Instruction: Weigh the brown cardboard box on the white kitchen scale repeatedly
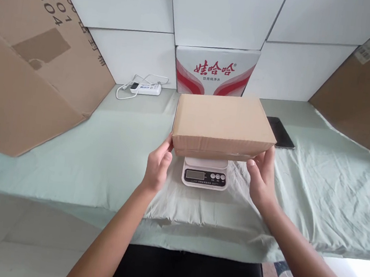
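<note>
Resting on a small white kitchen scale (204, 175), a closed brown cardboard box (222, 124) sits mid-counter on the pale green cloth (68, 155). The left hand (158, 164) grips its near left corner, the right hand (262, 175) its near right corner. A dark phone (280, 132) lies just right of the box; a white power strip (145, 88) lies far left.

L hand (157, 167) bare | R hand (262, 178) bare | no sleeves, forearms uncovered | black trousers (188, 276)
</note>
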Motion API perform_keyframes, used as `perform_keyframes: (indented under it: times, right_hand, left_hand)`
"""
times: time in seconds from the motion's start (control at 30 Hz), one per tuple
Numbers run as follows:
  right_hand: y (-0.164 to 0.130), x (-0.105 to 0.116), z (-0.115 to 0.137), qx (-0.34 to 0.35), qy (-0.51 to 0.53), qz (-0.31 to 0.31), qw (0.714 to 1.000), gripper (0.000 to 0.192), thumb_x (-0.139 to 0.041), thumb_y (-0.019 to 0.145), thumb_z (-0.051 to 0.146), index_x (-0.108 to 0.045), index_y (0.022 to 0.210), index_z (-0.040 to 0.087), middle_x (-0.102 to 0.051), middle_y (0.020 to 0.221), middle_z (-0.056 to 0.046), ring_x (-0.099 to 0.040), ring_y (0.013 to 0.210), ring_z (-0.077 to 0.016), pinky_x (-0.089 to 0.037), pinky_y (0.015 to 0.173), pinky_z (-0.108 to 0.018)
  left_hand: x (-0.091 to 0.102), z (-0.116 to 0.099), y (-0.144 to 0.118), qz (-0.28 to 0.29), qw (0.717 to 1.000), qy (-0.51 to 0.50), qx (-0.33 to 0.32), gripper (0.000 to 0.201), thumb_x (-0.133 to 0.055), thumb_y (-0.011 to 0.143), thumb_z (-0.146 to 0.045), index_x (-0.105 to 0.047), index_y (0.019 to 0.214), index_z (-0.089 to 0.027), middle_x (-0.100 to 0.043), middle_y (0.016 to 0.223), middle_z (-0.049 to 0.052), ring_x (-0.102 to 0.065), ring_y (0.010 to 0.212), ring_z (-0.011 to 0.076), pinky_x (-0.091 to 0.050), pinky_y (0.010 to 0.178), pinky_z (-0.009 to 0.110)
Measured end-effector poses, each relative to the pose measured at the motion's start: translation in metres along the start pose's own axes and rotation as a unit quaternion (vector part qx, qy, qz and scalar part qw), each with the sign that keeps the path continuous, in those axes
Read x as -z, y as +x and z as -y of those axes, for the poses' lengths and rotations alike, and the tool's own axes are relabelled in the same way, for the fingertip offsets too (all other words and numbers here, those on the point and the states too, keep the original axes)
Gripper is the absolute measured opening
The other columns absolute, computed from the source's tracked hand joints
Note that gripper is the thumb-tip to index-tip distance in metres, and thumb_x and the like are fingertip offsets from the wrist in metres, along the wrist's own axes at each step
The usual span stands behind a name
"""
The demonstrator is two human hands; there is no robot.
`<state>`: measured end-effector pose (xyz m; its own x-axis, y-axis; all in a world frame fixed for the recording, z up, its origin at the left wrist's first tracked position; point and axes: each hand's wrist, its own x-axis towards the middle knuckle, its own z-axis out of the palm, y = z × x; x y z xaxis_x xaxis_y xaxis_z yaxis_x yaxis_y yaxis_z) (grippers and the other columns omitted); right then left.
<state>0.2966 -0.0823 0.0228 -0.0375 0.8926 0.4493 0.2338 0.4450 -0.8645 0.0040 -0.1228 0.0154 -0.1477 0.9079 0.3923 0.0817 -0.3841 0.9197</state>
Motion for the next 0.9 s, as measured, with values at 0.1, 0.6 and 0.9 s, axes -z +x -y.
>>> perform_keyframes:
  times: [0.1, 0.6, 0.9]
  right_hand:
    - [0.022, 0.002, 0.011, 0.005, -0.009, -0.007, 1.000, 0.097, -0.068, 0.100, 0.084, -0.034, 0.179, 0.041, -0.060, 0.172, -0.015, -0.068, 0.153, -0.0408, -0.063, 0.122, -0.069]
    - [0.136, -0.052, -0.079, 0.038, 0.008, -0.028, 0.999, 0.106, -0.073, 0.094, 0.078, -0.024, 0.179, 0.038, -0.042, 0.189, -0.013, -0.048, 0.173, -0.0358, -0.048, 0.139, -0.071]
    - [0.133, -0.045, -0.122, 0.035, 0.017, -0.018, 0.999, 0.105, -0.070, 0.092, 0.087, -0.029, 0.177, 0.040, -0.052, 0.179, -0.013, -0.053, 0.167, -0.0400, -0.049, 0.138, -0.070]
  left_hand:
    - [0.001, -0.009, 0.016, -0.008, 1.000, -0.001, -0.028, 0.085, -0.058, 0.107, -0.082, -0.066, 0.169, -0.024, -0.068, 0.176, 0.014, -0.055, 0.172, 0.0414, -0.048, 0.143, 0.055]
    - [-0.015, 0.069, 0.128, -0.042, 0.994, -0.090, 0.039, 0.087, -0.069, 0.091, -0.095, -0.073, 0.146, -0.027, -0.071, 0.171, 0.014, -0.057, 0.171, 0.0403, -0.050, 0.139, 0.051]
    - [-0.019, 0.074, 0.123, -0.026, 0.992, -0.080, 0.094, 0.078, -0.063, 0.099, -0.088, -0.070, 0.150, -0.030, -0.072, 0.171, 0.010, -0.054, 0.173, 0.0371, -0.046, 0.142, 0.050]
